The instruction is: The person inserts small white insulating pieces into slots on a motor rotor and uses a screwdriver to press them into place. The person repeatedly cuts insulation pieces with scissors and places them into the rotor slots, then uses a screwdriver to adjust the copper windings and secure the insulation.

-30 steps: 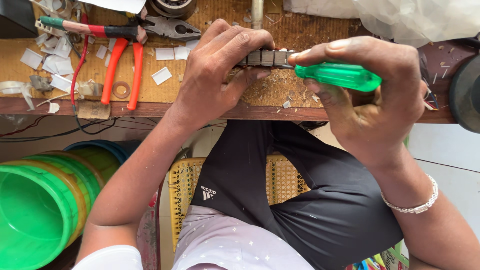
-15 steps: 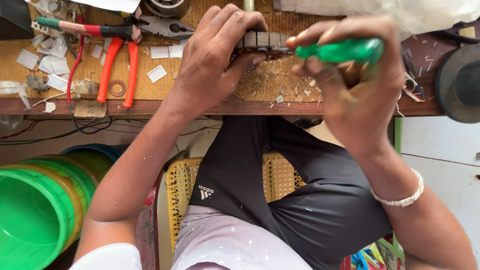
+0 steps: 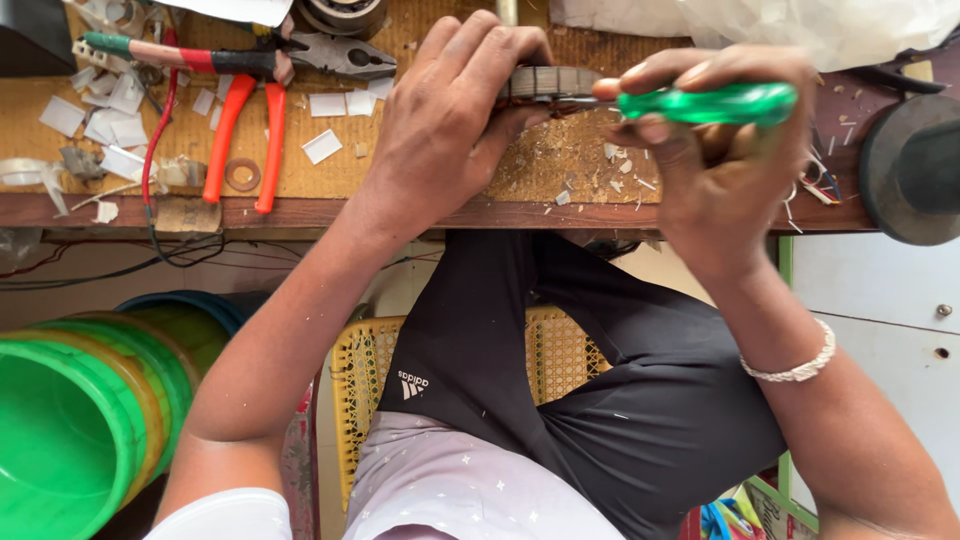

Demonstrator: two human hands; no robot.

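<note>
Head view, looking down over a wooden table [image 3: 420, 212] and the seated person's lap. Far left, below the table edge: nested green buckets [image 3: 70, 430]. On the table's left part: scattered white paper scraps [image 3: 110, 110], a small ring [image 3: 241, 174], orange-handled pliers [image 3: 250, 125] and a second tool with a red and green handle [image 3: 180, 55] lying across the top. Centre: the left hand [image 3: 450, 110] is closed over a ribbed, dark metal cylindrical part [image 3: 550, 82], fingers curled across its top and pressing it down on the table. The part lies near the table's far edge, between the two hands. Just right of it: the right hand [image 3: 725, 170] is clenched around the green translucent handle of a screwdriver [image 3: 705, 103], held roughly level, its working end directed at the part; the tip itself is hidden. Small chips and debris [image 3: 610, 180] lie on the table beneath the hands. A beaded bracelet [image 3: 795, 368] circles the right wrist. Far right: a dark round object [image 3: 915, 170] at the table edge. Below: a yellow woven chair [image 3: 365, 375] under the person's legs.
</note>
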